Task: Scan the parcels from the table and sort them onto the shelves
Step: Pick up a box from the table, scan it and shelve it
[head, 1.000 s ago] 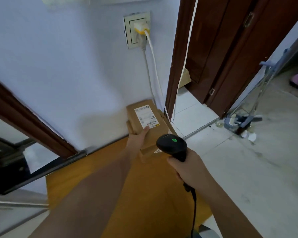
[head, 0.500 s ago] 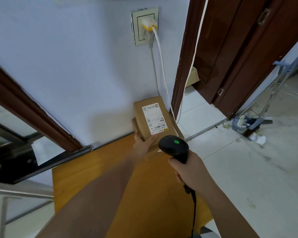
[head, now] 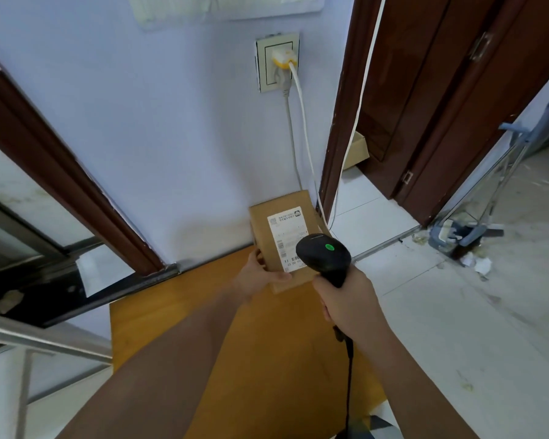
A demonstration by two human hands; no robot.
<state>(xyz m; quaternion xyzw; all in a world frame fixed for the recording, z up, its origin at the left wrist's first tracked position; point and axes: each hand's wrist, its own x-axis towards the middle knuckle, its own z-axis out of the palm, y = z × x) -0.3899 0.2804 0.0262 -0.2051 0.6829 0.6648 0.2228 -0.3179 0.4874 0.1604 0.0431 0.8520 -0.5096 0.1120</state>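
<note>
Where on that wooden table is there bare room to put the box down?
The table is bare to the left of the left hand, up to the wall, and between the forearms. It is crowded at the far right corner, where the parcel, scanner and right hand meet.

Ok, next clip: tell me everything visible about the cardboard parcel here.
The cardboard parcel is a plain brown box with a white printed shipping label on its upturned face, barcodes near the label's lower end. The left hand grips its near left corner, thumb on top. It sits at the far end of the wooden table, near the wall. The black scanner overlaps its near right part.
</note>
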